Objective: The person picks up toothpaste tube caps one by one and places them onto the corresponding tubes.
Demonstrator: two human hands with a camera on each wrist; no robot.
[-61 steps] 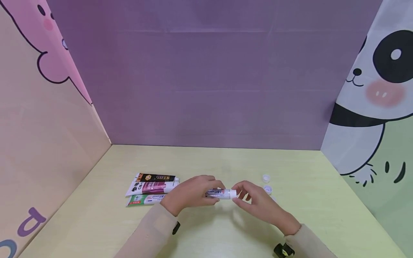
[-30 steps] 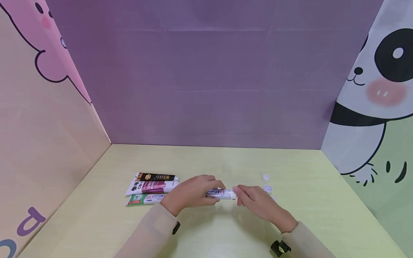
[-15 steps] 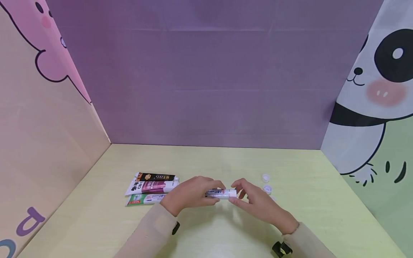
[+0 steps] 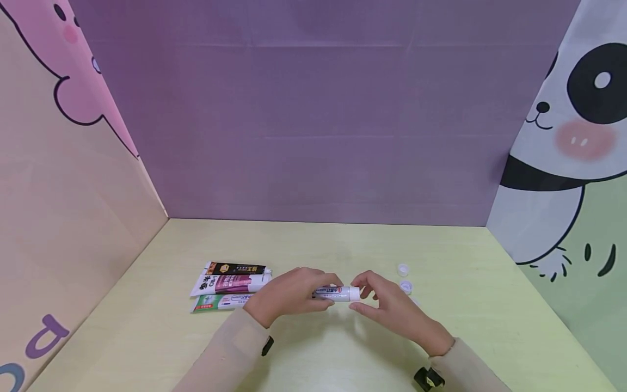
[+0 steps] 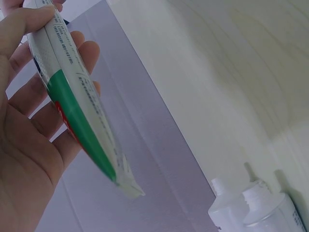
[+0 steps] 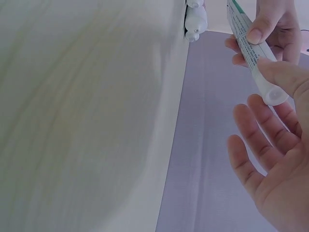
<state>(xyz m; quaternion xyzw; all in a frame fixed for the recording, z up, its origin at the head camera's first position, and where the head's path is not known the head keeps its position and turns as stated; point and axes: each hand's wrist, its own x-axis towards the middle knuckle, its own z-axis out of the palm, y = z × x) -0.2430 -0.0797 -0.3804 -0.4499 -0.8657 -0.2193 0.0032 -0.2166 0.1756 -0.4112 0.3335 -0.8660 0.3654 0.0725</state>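
My left hand [image 4: 294, 291] holds a white toothpaste tube [image 4: 330, 294] level above the table, its white cap [image 4: 354, 294] pointing right. In the left wrist view the thumb presses on the tube [image 5: 72, 96], whose crimped end is green and white. Around the cap end is my right hand [image 4: 392, 310], thumb and fingers spread. In the right wrist view its thumb lies over the tube near the cap [image 6: 276, 95], and the other fingers of that hand [image 6: 280, 159] are extended loosely below; whether they touch the cap I cannot tell.
On the table left lie a black tube [image 4: 237, 269], a purple-and-white tube [image 4: 240, 283] and a green-and-white tube [image 4: 220, 302], partly behind the left hand. Two white caps [image 4: 403, 270] lie beyond the right hand, which partly hides another white piece. Printed walls enclose the table.
The right hand turned and closed on the cap about a second ago, then turned back and spread its fingers. The left hand and the tube have stayed nearly still.
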